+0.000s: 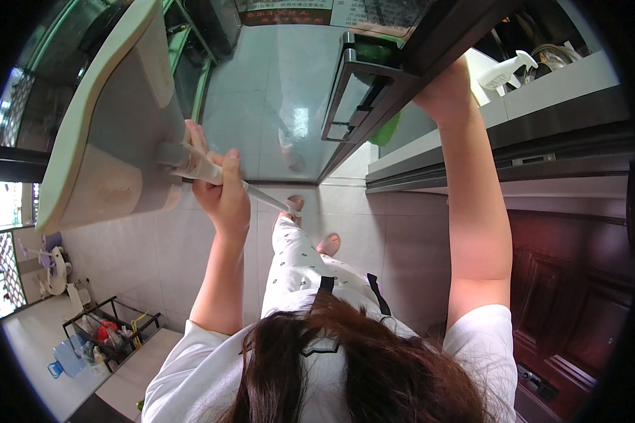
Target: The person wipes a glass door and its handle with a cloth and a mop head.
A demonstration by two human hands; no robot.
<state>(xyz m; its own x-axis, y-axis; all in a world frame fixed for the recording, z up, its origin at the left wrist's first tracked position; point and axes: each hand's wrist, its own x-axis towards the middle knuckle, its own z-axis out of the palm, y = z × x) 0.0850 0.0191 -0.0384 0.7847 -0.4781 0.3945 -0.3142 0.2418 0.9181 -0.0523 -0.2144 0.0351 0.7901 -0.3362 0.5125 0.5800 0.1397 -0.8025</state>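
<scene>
My left hand (pixel 219 190) is closed around the pale rod of a long-handled plastic dustpan (pixel 119 132), close to where the rod meets the pan. The pan is raised to my left, grey inside with a cream rim, and its rod (pixel 270 199) slants down towards my feet. My right arm reaches forward to the dark frame (pixel 373 113) of a glass sliding door (pixel 254 111). At that frame's far side is my right hand (pixel 447 92), its fingers hidden. A metal pull handle (pixel 352 87) sits on the door near it.
Beyond the door frame, a white spray bottle (pixel 505 71) stands on a ledge (pixel 561 82). Something green (pixel 386 131) shows behind the frame. A dark red panelled door (pixel 566 280) is on my right. At lower left, a black rack (pixel 114 328) holds bags beside a blue water jug (pixel 69 355).
</scene>
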